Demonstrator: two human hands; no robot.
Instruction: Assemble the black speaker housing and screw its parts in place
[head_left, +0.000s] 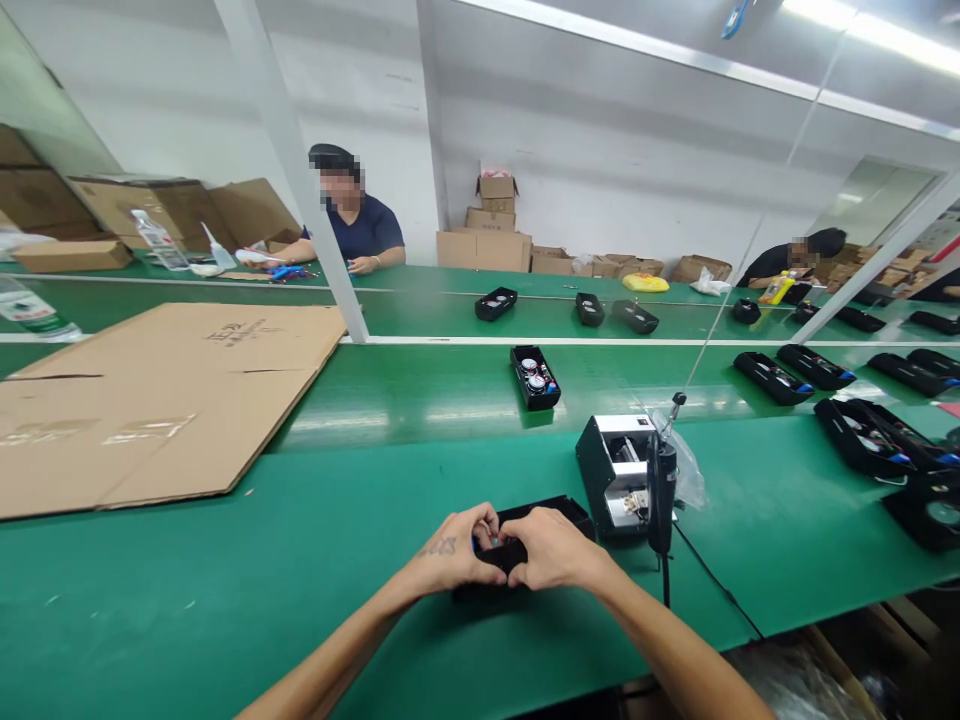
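Both hands (501, 548) curled together, fingertips perhaps touching.

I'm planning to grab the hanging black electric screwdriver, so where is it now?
In the head view, the black hanging tool is right of the right hand, beside the silver-and-black machine.

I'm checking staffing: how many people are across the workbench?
3: one person left of centre, a bent-over person toward the right, and a partly cut-off person at the right edge. Others may be hidden.

Black casing (576, 513) on green tabletop (315, 560)
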